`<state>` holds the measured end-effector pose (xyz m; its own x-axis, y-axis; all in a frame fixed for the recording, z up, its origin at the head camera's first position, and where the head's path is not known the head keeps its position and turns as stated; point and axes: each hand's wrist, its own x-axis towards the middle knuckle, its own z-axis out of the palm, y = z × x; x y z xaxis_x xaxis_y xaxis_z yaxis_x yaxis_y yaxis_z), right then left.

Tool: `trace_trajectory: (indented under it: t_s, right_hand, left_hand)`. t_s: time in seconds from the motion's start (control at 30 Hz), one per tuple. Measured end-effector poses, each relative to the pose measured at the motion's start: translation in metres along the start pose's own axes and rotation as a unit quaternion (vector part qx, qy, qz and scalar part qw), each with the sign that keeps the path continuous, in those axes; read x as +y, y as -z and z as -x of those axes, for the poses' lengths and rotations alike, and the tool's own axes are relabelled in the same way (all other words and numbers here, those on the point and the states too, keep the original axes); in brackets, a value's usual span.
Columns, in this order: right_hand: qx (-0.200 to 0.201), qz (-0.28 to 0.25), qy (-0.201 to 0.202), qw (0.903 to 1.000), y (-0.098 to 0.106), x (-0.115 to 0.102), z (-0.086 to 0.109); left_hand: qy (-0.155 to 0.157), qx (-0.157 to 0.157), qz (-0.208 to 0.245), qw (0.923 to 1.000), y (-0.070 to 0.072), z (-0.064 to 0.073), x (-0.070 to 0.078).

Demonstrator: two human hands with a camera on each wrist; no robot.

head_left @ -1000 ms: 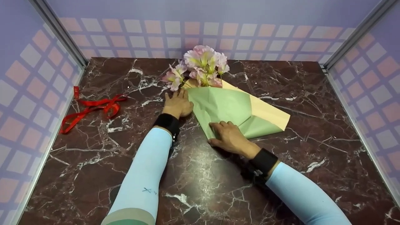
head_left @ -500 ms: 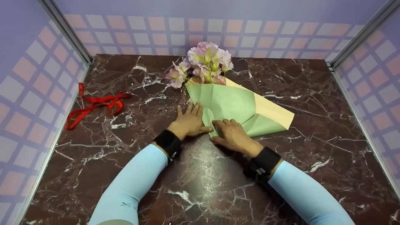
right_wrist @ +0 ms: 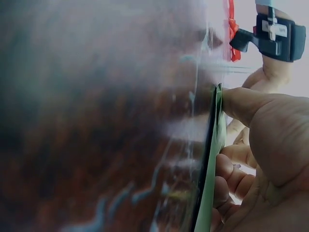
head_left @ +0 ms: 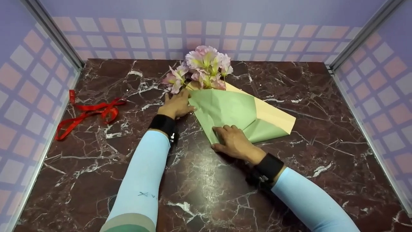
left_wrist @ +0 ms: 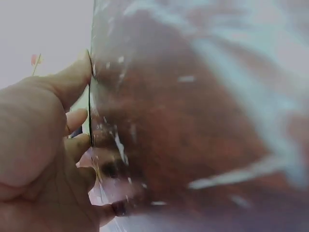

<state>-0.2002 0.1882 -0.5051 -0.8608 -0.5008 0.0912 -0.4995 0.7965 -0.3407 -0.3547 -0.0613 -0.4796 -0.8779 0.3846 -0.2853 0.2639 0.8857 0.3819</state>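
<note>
A loose red ribbon (head_left: pixel 93 108) lies near the left edge of the marbled tabletop (head_left: pixel 309 83). Next, the left hand (head_left: pixel 175 105), fingers extended, rests by the flower end of green-and-cream wrapping paper (head_left: pixel 236 106). Pink ruffled flowers (head_left: pixel 205 61) stick out toward the back edge; the paper lies right of centre. Apart from the left, the right hand (head_left: pixel 234 141) presses its front corner, fingers slightly bent.

Here on the table (head_left: pixel 309 187), the ribbon (head_left: pixel 93 111) lies off to the left, well apart from the wrapping paper (head_left: pixel 228 106) near the middle. Behind, flowers (head_left: pixel 206 66) reach past the paper's far edge toward the back wall (head_left: pixel 225 13). The left hand (head_left: pixel 175 104) sits at the paper's far-left corner, before the leftmost bloom; the right hand (head_left: pixel 235 141) rests at its near corner.
</note>
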Motion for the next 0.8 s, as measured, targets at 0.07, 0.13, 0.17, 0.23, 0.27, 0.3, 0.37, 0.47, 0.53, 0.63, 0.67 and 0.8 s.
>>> trace_trajectory:
  t_s: [0.07, 0.13, 0.17, 0.23, 0.27, 0.3, 0.37, 0.47, 0.53, 0.63, 0.67, 0.8]
  right_hand:
    - [0.003, -0.001, 0.004, 1.0000, -0.001, -0.001, 0.000]
    - [0.005, -0.002, 0.006, 1.0000, 0.000, -0.002, 0.000]
    - [0.006, -0.003, 0.005, 1.0000, 0.000, -0.002, 0.000]
    - [0.009, -0.002, 0.004, 1.0000, 0.000, -0.001, 0.001]
    - [0.008, -0.001, 0.003, 1.0000, 0.000, -0.001, 0.000]
    - [0.009, 0.001, 0.004, 0.9999, 0.000, -0.001, 0.000]
    - [0.009, 0.002, 0.003, 1.0000, -0.001, 0.000, 0.000]
    - [0.003, 0.002, 0.006, 1.0000, -0.001, 0.000, -0.001]
    - [0.000, 0.002, 0.007, 1.0000, 0.000, 0.000, -0.001]
    - [-0.008, 0.000, 0.005, 1.0000, 0.002, 0.001, 0.000]
    - [-0.013, -0.002, 0.004, 0.9999, 0.002, 0.001, 0.000]
    - [-0.035, -0.010, 0.009, 0.9993, 0.005, 0.003, 0.002]
  left_hand:
    - [0.006, 0.026, -0.014, 0.9995, -0.001, -0.003, -0.001]
    - [0.019, 0.044, -0.050, 0.9976, -0.005, -0.003, 0.004]
    - [0.027, 0.050, -0.075, 0.9956, -0.008, -0.003, 0.008]
    - [0.044, 0.045, -0.128, 0.9898, -0.015, 0.003, 0.021]
    - [0.051, 0.041, -0.157, 0.9855, -0.019, 0.006, 0.028]
    - [0.054, 0.035, -0.182, 0.9811, -0.023, 0.011, 0.035]
    - [0.045, 0.024, -0.213, 0.9756, -0.031, 0.025, 0.048]
    - [0.008, -0.003, -0.222, 0.9751, -0.048, 0.053, 0.063]
    - [-0.022, -0.036, -0.201, 0.9786, -0.059, 0.073, 0.070]
    - [-0.041, -0.061, -0.161, 0.9843, -0.070, 0.096, 0.078]
    - [-0.042, -0.062, -0.151, 0.9856, -0.071, 0.100, 0.079]
    - [-0.026, -0.058, -0.124, 0.9902, -0.067, 0.103, 0.080]
